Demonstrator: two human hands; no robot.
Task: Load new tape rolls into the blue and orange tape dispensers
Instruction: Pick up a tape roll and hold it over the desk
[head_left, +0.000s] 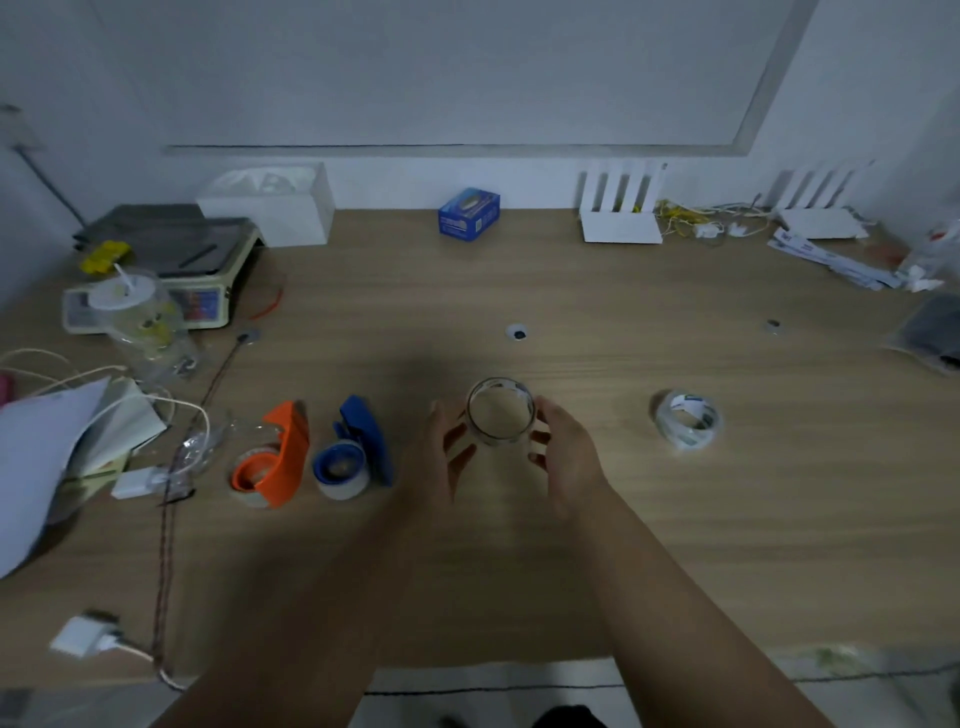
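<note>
I hold a clear tape roll (500, 411) just above the middle of the wooden desk (519, 545). My left hand (447, 457) cups its left side and my right hand (566, 457) grips its right side. The blue tape dispenser (358, 447) lies on the desk a little left of my hands, with a roll sitting in its round end. Beside it, further left, lies the orange tape dispenser (275, 457), also with a roll in it. A second tape roll (687, 420), still in its wrapper, rests on the desk to the right.
At the left stand a plastic cup (137, 317), a scale (166, 275), papers (52, 452), cables and a charger (85, 635). A blue box (469, 214) and white racks (621, 210) line the back wall. More papers and a dark bag (930, 332) lie far right.
</note>
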